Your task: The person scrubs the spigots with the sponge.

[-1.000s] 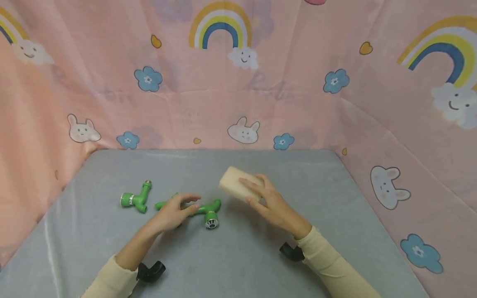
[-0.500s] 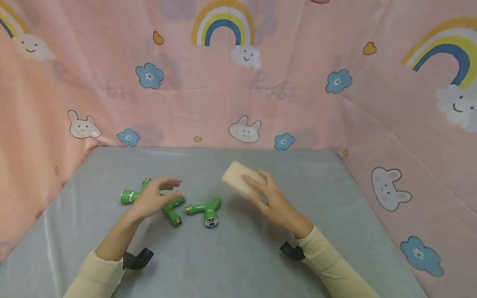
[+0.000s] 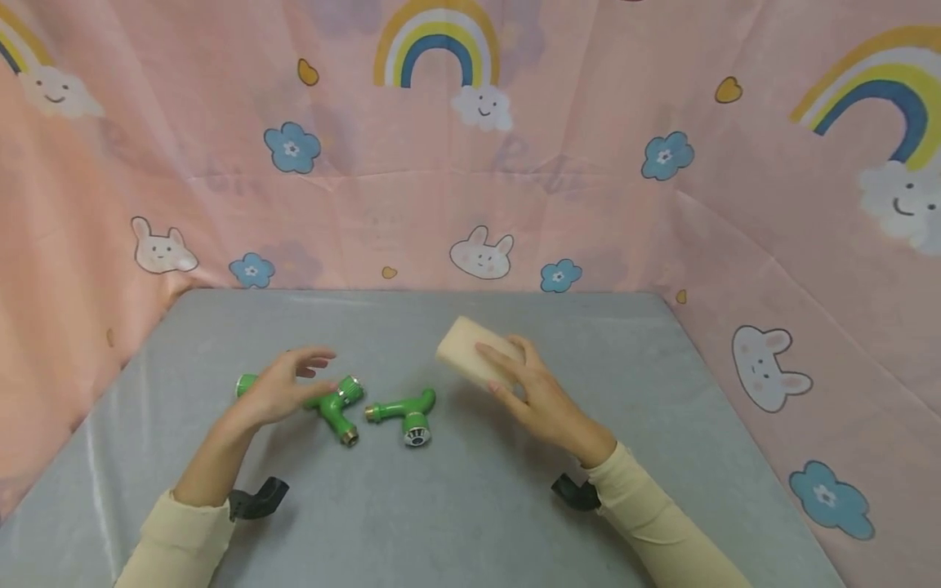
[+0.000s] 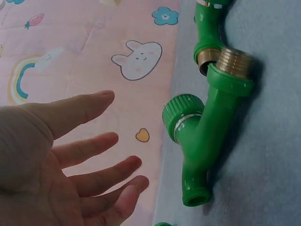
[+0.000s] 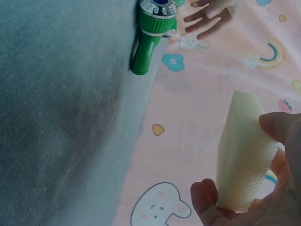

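A cream sponge block (image 3: 470,351) is pinched between the thumb and fingers of my right hand (image 3: 547,400), tilted above the table. In the right wrist view the sponge (image 5: 242,155) shows its porous edge. My left hand (image 3: 283,388) hovers over the left side with fingers spread and nothing in them. Beneath it lies a green tap (image 3: 338,412) with a brass threaded end, partly covered by the hand. Another green tap (image 3: 404,410) lies to its right, between the two hands. Of a third green tap (image 3: 245,384), only the knob shows behind the left hand.
A grey cloth-covered table (image 3: 470,506) carries everything. Pink printed curtain (image 3: 588,204) stands along its back and sides. Black curved pieces (image 3: 259,498) stick out at both sleeve cuffs.
My left hand has moved left, off the middle and right taps and toward the far-left one. The right hand stays nearly still with the sponge.
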Tool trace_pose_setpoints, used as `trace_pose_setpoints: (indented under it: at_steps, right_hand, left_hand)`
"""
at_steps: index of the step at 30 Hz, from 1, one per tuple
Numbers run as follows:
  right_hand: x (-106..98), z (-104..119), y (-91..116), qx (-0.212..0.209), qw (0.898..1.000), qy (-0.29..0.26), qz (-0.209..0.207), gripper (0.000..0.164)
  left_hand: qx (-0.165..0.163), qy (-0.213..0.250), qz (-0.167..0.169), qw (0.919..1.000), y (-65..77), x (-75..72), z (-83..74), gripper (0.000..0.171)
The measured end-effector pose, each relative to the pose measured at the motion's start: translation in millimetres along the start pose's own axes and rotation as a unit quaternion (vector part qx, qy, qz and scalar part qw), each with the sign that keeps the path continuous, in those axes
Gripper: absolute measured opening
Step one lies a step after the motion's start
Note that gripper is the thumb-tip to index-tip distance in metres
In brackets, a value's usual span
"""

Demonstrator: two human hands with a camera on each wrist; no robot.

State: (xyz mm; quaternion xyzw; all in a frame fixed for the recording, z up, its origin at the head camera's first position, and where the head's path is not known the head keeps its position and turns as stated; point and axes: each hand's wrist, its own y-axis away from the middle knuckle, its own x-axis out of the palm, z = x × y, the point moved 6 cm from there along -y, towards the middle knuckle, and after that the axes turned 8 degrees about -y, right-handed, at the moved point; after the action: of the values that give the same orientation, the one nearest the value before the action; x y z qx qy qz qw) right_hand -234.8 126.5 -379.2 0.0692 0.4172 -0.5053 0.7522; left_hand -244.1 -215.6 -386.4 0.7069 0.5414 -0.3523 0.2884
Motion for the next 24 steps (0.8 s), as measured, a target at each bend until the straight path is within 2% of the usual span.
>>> trace_pose_setpoints:
  at_steps: [5, 11, 16, 20, 24]
  right_hand:
    - [-1.2, -2.0, -0.1, 0.004, 1.000, -0.004, -0.005, 0.053]
    - [-2.2, -3.3, 0.2, 0.005, 1.000, 0.001, -0.007, 0.053]
    - [-0.1, -3.5, 0.5, 0.011, 1.000, -0.002, 0.004, 0.053]
    - [1.1, -3.1, -0.1, 0.009, 1.000, -0.002, 0.008, 0.053]
    - [2.5, -3.4, -0.9, 0.006, 1.000, -0.001, 0.010, 0.053]
  left_hand:
    - [-0.004, -0.024, 0.021, 0.9995, -3.5, 2.7, 3.4, 0.057]
    - [-0.016, -0.052, 0.056, 0.9969, -6.4, 12.5, 7.8, 0.063]
    - [-0.033, -0.109, 0.080, 0.9903, -4.4, 21.6, 13.5, 0.069]
    - [-0.038, -0.148, 0.086, 0.9845, -1.8, 25.8, 17.2, 0.071]
    - [-0.037, -0.132, 0.080, 0.9873, -3.0, 28.7, 19.5, 0.063]
